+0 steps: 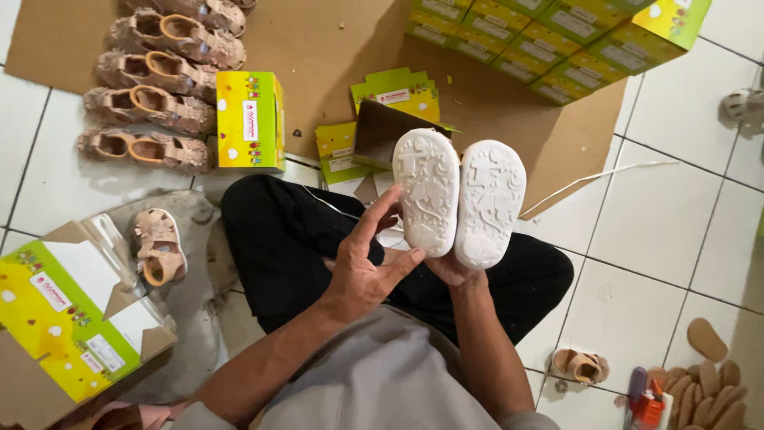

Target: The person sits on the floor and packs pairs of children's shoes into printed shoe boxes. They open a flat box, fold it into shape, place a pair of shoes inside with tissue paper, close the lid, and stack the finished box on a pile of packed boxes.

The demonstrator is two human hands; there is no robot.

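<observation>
A brown cardboard sheet (334,48) covers the floor, bearing a row of pink sandals (155,95). Above the lap, a pair of white-soled shoes (460,199) stands sole-up; the right hand (455,269) grips it from below. The left hand (368,263), fingers spread, touches its left sole.

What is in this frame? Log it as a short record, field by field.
left hand: left hand open, fingertips touching the left sole
right hand: right hand holds the pair of small shoes from below, white soles up
nearby: open box on the cardboard sheet
left side: row of pink sandals, yellow-green box
floor: white tiles
</observation>
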